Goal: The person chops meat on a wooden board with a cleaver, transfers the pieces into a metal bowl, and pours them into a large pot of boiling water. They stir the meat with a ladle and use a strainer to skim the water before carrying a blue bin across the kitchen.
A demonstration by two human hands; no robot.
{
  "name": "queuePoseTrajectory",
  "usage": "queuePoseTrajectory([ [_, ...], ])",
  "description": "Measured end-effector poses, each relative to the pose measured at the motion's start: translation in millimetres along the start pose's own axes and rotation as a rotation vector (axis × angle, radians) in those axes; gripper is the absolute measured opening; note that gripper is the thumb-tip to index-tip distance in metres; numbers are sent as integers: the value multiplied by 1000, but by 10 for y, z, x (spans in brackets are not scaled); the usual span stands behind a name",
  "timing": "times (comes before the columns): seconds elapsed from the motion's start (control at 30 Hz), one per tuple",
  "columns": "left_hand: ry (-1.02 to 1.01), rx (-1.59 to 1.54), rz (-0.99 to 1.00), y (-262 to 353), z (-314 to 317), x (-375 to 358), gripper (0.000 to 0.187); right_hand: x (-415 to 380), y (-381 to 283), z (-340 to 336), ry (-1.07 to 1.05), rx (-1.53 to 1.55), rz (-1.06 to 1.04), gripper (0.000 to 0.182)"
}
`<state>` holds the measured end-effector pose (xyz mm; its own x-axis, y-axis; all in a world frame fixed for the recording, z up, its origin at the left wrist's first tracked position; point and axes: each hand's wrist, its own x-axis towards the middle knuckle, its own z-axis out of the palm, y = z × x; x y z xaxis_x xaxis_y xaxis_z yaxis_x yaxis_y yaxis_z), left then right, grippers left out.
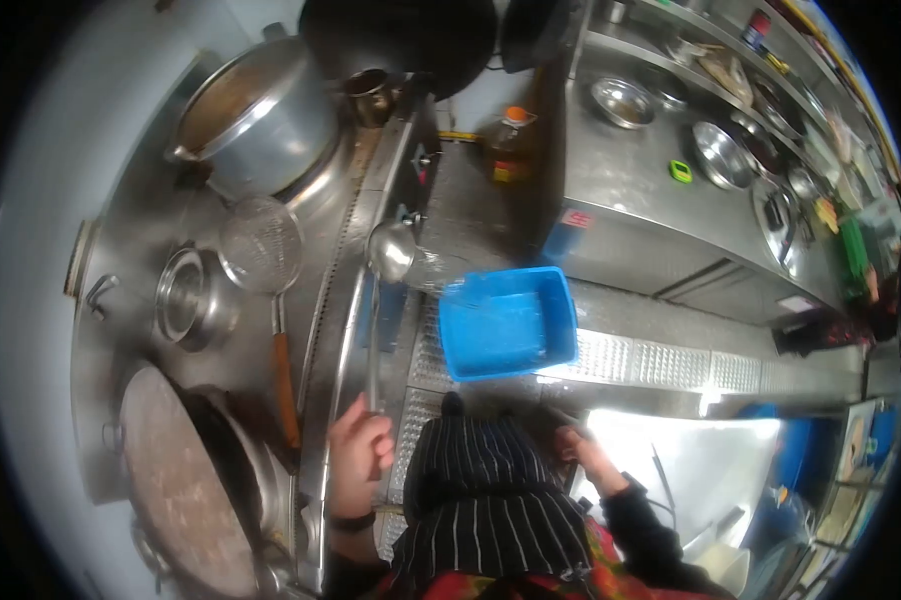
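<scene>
My left hand (361, 445) is closed around the lower end of a long metal ladle (392, 250). The ladle's bowl points away from me, over the front edge of the steel stove counter. My right hand (583, 450) is near a bright white-lit surface (671, 455) at the right, its fingers curled; whether it holds anything is too blurred to tell. Between and beyond my hands, a blue plastic basin (511, 322) stands low by the floor. A wooden-handled strainer (261, 243) lies on the stove counter beside a metal bowl (183, 297).
A large pot (261, 120) stands at the upper left, and a wok with a round lid (186, 480) at the lower left. An oil bottle (511, 150) is on the floor. Bowls (623, 103) sit on the right steel counter (631, 180). Another person (841, 330) is at the far right.
</scene>
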<state>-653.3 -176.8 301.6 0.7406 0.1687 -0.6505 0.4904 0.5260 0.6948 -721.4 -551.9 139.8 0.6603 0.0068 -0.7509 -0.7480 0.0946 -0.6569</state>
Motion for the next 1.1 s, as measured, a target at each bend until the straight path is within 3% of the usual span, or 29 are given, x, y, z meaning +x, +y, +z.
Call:
queuePoseTrajectory([
  [0.03,16,185,132,-79,73,24,51,-5,41,-35,2,34,-68,26],
  [0.13,143,35,346,-175,55,294,40,105,163,-171,-1,81,-104,25],
  [0.23,163,-82,354,-52,-345,789,14,107,160,-209,-61,-15,-159,25],
  [0.37,201,-110,382,212,-1164,1462,10,127,189,-164,-66,52,-178,23],
  [0.47,103,-200,290,337,-1631,1722,13,154,191,-108,-74,30,-151,21],
  [0.53,378,614,286,461,-1674,1679,22,165,179,-69,-56,14,-119,21],
  [0.57,344,620,216,445,-1863,1798,38,174,122,-59,-92,-30,-157,20],
  [0.6,349,608,217,309,-1996,1890,38,153,91,-40,-97,-41,-160,20],
  [0.67,980,1303,346,212,-2053,1966,50,154,116,12,14,8,-63,23],
  [0.7,916,1221,213,268,-2106,1985,60,165,124,-6,-8,-38,-80,27],
  [0.8,964,1152,228,249,-2220,2059,63,177,231,-37,10,-59,-116,32],
  [0.93,923,1468,71,230,-2250,2047,52,25,132,82,39,-30,-83,36],
  [1.0,897,1459,36,300,-2241,2051,45,60,208,30,-20,-56,-109,36],
  [1.07,795,1369,27,440,-2046,1952,65,30,157,45,-55,-46,-131,36],
  [1.1,794,1378,18,449,-1981,1955,65,-1,162,46,-90,-36,-160,36],
])
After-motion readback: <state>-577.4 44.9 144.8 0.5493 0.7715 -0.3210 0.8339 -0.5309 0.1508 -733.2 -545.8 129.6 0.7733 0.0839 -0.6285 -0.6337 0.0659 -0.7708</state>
